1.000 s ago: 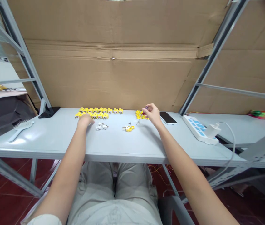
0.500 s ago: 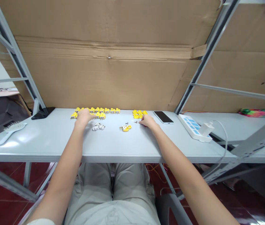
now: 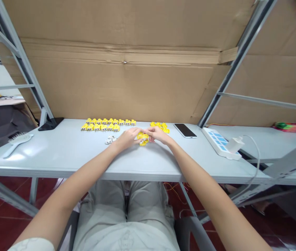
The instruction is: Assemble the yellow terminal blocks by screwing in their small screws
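The left hand (image 3: 128,138) and right hand (image 3: 158,135) close on a small yellow plastic connector (image 3: 143,138), pinching it between their fingertips. It looks light and stiff, perhaps slippery, and best held by its body. A row of matching yellow connectors (image 3: 100,127) lies ahead of the left hand.

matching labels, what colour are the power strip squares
Light blue, on a white power strip; head view.

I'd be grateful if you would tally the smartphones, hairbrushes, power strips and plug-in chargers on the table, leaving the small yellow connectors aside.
Smartphone: 1
Hairbrush: 1
Power strip: 1
Plug-in charger: 1
Total: 4
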The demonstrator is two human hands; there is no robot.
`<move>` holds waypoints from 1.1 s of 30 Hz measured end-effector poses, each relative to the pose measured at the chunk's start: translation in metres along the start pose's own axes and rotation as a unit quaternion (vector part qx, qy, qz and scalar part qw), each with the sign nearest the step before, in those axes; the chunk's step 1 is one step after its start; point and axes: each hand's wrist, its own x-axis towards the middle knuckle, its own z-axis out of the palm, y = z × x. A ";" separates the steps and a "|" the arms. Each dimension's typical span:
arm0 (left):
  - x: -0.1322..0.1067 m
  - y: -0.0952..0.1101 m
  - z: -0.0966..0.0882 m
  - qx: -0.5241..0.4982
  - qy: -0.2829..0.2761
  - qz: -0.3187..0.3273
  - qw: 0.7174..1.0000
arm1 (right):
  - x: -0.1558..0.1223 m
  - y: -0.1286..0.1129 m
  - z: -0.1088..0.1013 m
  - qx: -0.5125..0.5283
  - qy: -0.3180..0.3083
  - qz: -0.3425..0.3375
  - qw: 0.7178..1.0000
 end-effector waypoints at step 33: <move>-0.005 -0.009 0.014 -0.271 -0.144 -0.237 0.922 | 0.002 0.001 -0.005 -0.188 -0.078 -0.016 0.979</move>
